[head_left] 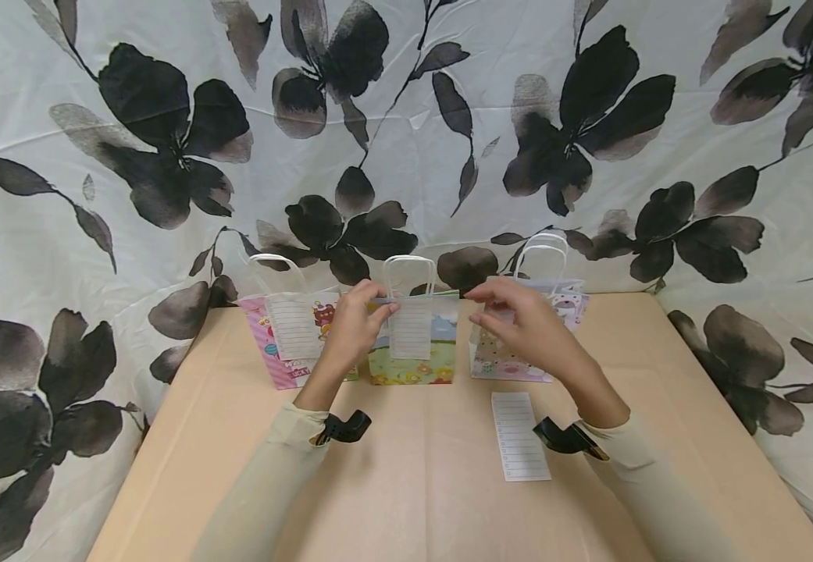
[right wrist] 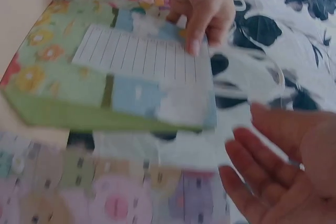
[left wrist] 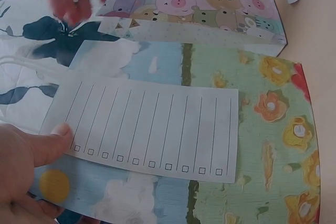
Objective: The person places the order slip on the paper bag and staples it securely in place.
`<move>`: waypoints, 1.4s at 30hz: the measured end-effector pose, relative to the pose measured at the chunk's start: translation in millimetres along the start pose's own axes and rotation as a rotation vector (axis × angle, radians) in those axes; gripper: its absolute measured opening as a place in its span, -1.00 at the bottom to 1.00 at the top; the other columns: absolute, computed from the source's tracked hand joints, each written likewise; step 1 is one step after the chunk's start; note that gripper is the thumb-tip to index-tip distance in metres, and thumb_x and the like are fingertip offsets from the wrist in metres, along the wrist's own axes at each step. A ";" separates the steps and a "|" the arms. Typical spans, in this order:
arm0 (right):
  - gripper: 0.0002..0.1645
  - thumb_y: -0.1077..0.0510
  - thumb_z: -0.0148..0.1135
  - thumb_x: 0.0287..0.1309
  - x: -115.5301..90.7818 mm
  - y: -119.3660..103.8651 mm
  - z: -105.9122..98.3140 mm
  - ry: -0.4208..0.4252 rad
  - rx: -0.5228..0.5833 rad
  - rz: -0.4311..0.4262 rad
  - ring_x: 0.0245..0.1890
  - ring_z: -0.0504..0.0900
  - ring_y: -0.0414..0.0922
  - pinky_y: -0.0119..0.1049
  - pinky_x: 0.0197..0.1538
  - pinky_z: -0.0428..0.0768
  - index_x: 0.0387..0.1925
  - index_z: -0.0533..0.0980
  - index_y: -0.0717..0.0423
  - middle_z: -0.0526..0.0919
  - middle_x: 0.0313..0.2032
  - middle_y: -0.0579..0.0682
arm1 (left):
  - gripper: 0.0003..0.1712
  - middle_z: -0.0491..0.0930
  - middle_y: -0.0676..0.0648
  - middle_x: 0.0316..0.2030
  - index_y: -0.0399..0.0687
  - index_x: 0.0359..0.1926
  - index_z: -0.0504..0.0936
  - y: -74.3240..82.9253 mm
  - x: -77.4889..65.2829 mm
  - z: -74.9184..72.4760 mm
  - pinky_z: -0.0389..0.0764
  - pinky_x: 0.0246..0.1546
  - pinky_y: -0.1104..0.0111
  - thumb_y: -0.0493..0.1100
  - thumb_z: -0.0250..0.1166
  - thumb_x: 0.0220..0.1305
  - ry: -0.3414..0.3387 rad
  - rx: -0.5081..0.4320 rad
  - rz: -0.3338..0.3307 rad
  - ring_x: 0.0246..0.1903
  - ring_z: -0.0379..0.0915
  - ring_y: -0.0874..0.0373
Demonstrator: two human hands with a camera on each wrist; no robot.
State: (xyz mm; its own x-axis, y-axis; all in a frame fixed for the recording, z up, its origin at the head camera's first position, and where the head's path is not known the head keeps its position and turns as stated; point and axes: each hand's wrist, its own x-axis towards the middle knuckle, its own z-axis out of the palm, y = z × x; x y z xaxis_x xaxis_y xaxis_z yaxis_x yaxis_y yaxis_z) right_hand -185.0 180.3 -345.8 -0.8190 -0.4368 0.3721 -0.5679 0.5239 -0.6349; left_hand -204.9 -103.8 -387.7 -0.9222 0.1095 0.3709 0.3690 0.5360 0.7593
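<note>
A lined checklist slip (head_left: 411, 332) lies flat against the upper front of the middle paper gift bag (head_left: 413, 369), which is blue and green with flowers. My left hand (head_left: 355, 324) pinches the slip to the bag's top edge. The thumb (left wrist: 55, 142) rests on the slip's corner and the other fingers are behind the bag, partly hidden. Between the middle bag and the right gift bag (head_left: 511, 367), printed with animal faces, is my right hand (head_left: 529, 324). It holds nothing, and its fingers (right wrist: 257, 156) are apart from the thumb, loosely bent.
To the left stands a pink gift bag (head_left: 281, 373) with another checklist slip (head_left: 295, 328) on its front. A loose checklist slip (head_left: 521, 437) lies on the tan table (head_left: 420, 484) near my right wrist. Behind the bags hangs a floral cloth (head_left: 406, 156).
</note>
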 end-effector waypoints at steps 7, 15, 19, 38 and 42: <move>-0.71 0.25 0.33 0.31 -33.7 33.1 -26.3 -0.150 0.044 0.091 -0.02 0.67 -0.10 0.01 0.08 0.63 0.04 0.66 0.05 0.69 0.00 -0.09 | -0.89 0.62 -0.11 -0.13 -0.21 -0.16 0.70 2.1 -0.5 -0.6 0.54 0.08 0.04 -0.29 0.39 0.31 -0.008 0.011 -0.005 -0.02 0.52 -0.04; -0.73 0.18 0.36 0.30 -73.4 73.2 -44.8 -0.211 0.049 0.245 -0.01 0.67 -0.04 -0.26 0.07 0.62 0.02 0.66 0.08 0.70 -0.02 -0.04 | -0.89 0.61 -0.11 -0.11 -0.20 -0.15 0.70 2.3 -0.8 -0.5 0.53 0.08 0.05 -0.27 0.38 0.33 -0.017 0.011 -0.021 -0.04 0.48 -0.03; -0.66 0.12 0.35 0.32 -95.5 98.5 -50.3 -0.238 0.047 0.332 0.04 0.65 0.01 -0.29 0.08 0.60 0.08 0.64 0.12 0.70 0.04 0.03 | -0.88 0.61 -0.11 -0.11 -0.20 -0.15 0.70 2.4 -1.1 -0.7 0.51 0.11 0.03 -0.27 0.38 0.33 -0.019 0.007 -0.030 -0.03 0.49 -0.04; -0.53 0.10 0.48 0.16 -179.6 175.4 -60.7 -0.246 0.103 0.425 -0.02 0.62 -0.34 -0.38 0.01 0.62 0.09 0.62 0.15 0.69 0.06 0.13 | -0.87 0.61 -0.11 -0.12 -0.22 -0.15 0.71 3.6 -0.8 -1.6 0.50 0.12 0.03 -0.27 0.40 0.31 -0.014 0.026 -0.020 -0.04 0.49 -0.04; -0.53 0.12 0.50 0.13 -187.7 180.9 -58.2 -0.239 0.089 0.430 -0.06 0.61 -0.37 -0.43 -0.02 0.62 0.08 0.62 0.15 0.68 0.04 0.14 | -0.87 0.61 -0.11 -0.11 -0.22 -0.15 0.71 4.3 -0.8 -1.9 0.50 0.14 0.02 -0.28 0.40 0.31 -0.017 0.025 -0.027 -0.03 0.49 -0.04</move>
State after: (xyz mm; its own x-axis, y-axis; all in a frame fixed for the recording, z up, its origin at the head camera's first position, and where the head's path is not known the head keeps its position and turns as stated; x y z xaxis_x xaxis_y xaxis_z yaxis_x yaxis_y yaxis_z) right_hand -138.9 399.7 -491.1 -0.9296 -0.3562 -0.0951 -0.1655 0.6336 -0.7558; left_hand -202.4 -103.2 -383.8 -0.9338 0.1083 0.3409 0.3407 0.5597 0.7554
